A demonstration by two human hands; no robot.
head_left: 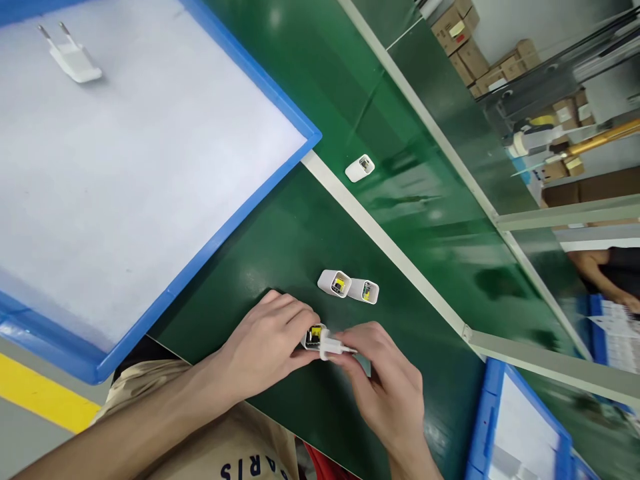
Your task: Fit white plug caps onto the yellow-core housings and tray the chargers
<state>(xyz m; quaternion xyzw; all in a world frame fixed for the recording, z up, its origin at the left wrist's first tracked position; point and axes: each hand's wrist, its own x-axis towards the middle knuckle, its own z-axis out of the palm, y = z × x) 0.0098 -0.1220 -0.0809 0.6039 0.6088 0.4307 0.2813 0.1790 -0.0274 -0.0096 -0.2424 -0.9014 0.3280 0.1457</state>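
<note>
Above a dark green worktop (300,240), left hand (265,343) with fingers pinching an open white plastic charger shell with yellow innards (315,336), right hand (383,377) gripping a white two-pin plug cap (334,347) against it, beside two more open white shells (349,287).

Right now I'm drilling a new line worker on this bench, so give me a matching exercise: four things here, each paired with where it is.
Things
1. plug cover
2. lone shell
3. pair of open shells
4. charger shell

Places
A. side by side on the dark green mat
B. between both hands
C. on the white sheet in the blue tray
D. on the shiny green belt

Pairs: 1-C, 2-D, 3-A, 4-B
</note>
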